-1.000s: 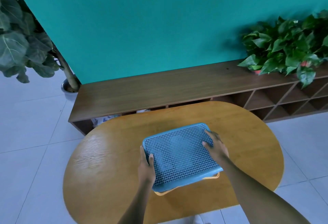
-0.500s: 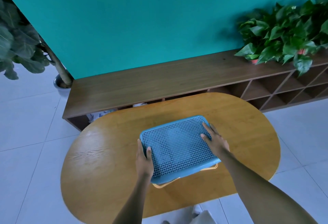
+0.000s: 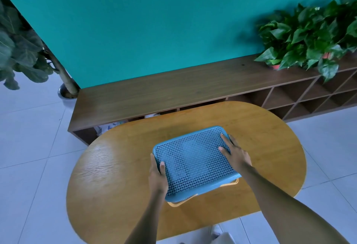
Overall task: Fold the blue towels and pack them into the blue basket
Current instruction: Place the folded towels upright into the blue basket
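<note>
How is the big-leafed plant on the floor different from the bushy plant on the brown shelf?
The big-leafed plant stands on the floor in a grey pot, with a thick bare stem; the bushy plant sits on the brown wooden shelf in a small reddish pot. The floor plant's leaves are large and dark; the shelf plant's are smaller and brighter. Both are green and beside the teal wall.

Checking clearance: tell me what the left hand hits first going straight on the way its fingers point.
The left hand, gripping the left edge of the blue basket, points away along it: only bare table ahead, then probably the wooden bench.
</note>
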